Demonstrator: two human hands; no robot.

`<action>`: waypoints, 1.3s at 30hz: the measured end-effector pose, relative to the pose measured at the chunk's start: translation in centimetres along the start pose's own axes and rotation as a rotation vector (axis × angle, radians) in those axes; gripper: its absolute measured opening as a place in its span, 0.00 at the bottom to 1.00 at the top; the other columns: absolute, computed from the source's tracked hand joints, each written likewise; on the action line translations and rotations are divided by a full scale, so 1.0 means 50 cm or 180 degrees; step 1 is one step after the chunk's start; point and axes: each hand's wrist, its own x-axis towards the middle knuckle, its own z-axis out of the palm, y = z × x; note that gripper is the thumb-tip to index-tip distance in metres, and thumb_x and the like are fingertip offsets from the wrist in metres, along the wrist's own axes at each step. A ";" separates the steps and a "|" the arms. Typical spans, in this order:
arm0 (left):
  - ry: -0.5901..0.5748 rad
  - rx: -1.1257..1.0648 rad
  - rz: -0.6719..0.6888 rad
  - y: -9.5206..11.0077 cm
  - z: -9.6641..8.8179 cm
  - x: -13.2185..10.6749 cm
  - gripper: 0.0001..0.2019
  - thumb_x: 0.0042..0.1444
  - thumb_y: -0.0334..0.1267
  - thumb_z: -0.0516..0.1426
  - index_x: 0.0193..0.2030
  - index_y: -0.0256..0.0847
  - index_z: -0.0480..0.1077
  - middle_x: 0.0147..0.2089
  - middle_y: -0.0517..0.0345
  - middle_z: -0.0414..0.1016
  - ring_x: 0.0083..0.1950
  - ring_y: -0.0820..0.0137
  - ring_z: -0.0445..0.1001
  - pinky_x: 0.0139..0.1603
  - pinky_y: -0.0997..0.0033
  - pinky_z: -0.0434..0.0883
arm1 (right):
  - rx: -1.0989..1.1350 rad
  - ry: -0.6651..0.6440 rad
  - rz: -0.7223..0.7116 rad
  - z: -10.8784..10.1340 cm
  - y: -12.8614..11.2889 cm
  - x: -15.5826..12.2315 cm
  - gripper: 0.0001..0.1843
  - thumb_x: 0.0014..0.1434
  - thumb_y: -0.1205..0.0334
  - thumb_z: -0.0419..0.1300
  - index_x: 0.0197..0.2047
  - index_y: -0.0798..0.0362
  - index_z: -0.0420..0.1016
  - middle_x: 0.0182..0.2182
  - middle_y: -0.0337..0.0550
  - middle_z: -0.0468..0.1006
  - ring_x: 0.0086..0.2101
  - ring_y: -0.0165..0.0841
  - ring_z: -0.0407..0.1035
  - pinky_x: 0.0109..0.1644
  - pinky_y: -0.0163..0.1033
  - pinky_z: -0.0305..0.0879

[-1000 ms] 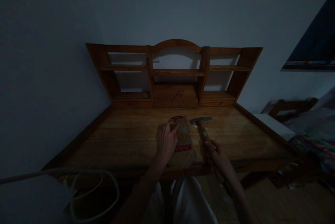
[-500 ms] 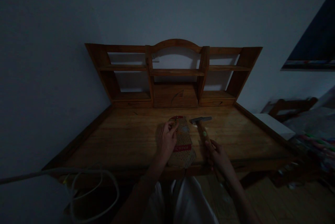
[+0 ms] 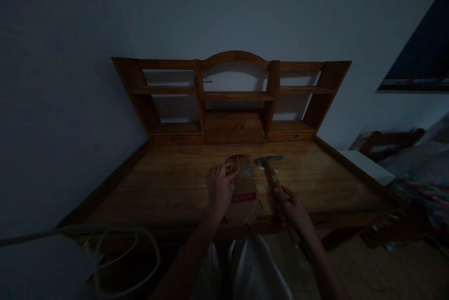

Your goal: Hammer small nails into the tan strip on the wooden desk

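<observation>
Brown wooden desk [image 3: 168,188]: flat tan, red-banded, cardboard-like pad [image 3: 247,181] lies under left hand [image 3: 221,189], can't tell if pinching; right hand [image 3: 290,207] grips grey-headed, wood-handled hammer [image 3: 271,172], and misaimed swing could hit left hand.

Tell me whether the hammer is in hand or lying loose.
In hand: the right hand is curled around the hammer, whose metal head shows beyond the grip. Whether it touches the desk, I cannot tell.
</observation>
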 end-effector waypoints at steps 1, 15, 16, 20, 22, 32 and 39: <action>-0.0012 0.0038 -0.0025 0.000 0.000 0.000 0.27 0.48 0.19 0.57 0.48 0.56 0.75 0.53 0.57 0.70 0.51 0.65 0.67 0.53 0.59 0.65 | 0.0017 0.0013 0.0011 0.000 0.001 0.001 0.30 0.55 0.40 0.55 0.52 0.53 0.68 0.16 0.30 0.63 0.12 0.25 0.57 0.11 0.29 0.55; 0.0202 -0.0063 -0.0052 0.015 -0.014 0.007 0.25 0.52 0.22 0.56 0.52 0.54 0.73 0.54 0.57 0.69 0.48 0.67 0.68 0.53 0.62 0.66 | -0.0009 0.0031 0.0001 0.002 -0.008 -0.004 0.29 0.56 0.41 0.55 0.52 0.53 0.69 0.15 0.29 0.62 0.10 0.25 0.55 0.11 0.29 0.55; 0.0199 -0.0077 -0.0024 0.015 -0.013 0.007 0.25 0.52 0.21 0.56 0.51 0.54 0.74 0.54 0.58 0.69 0.48 0.67 0.68 0.53 0.62 0.66 | 0.0007 0.0014 0.0005 0.002 -0.008 -0.004 0.29 0.56 0.41 0.55 0.53 0.53 0.68 0.15 0.28 0.62 0.10 0.25 0.55 0.10 0.29 0.55; 0.0129 -0.0043 0.0003 0.013 -0.011 0.005 0.23 0.50 0.21 0.57 0.45 0.55 0.77 0.54 0.58 0.70 0.50 0.66 0.67 0.53 0.61 0.66 | 0.0081 -0.0097 -0.0041 0.000 -0.005 -0.003 0.30 0.56 0.41 0.55 0.54 0.54 0.67 0.15 0.28 0.61 0.11 0.25 0.55 0.11 0.30 0.56; 0.0113 -0.0018 -0.0045 0.012 -0.010 0.005 0.22 0.49 0.21 0.58 0.44 0.54 0.78 0.54 0.58 0.71 0.49 0.66 0.68 0.52 0.60 0.67 | 0.0106 -0.0116 -0.0078 0.000 -0.002 -0.002 0.29 0.56 0.40 0.55 0.53 0.53 0.68 0.15 0.28 0.61 0.11 0.25 0.55 0.11 0.30 0.56; 0.0310 -0.0463 -0.0142 0.012 -0.008 0.011 0.23 0.52 0.20 0.54 0.49 0.50 0.75 0.52 0.55 0.69 0.50 0.68 0.68 0.52 0.64 0.70 | 0.0074 0.0010 -0.0050 0.000 0.011 0.005 0.29 0.56 0.40 0.55 0.52 0.52 0.68 0.16 0.29 0.62 0.11 0.25 0.55 0.10 0.30 0.55; 0.0365 -0.0723 -0.0130 0.010 -0.004 0.012 0.22 0.52 0.19 0.54 0.47 0.47 0.76 0.51 0.55 0.69 0.48 0.70 0.68 0.51 0.66 0.70 | 0.0001 0.0070 0.0063 0.003 -0.017 -0.011 0.29 0.55 0.41 0.55 0.51 0.54 0.69 0.16 0.31 0.64 0.11 0.25 0.55 0.11 0.29 0.55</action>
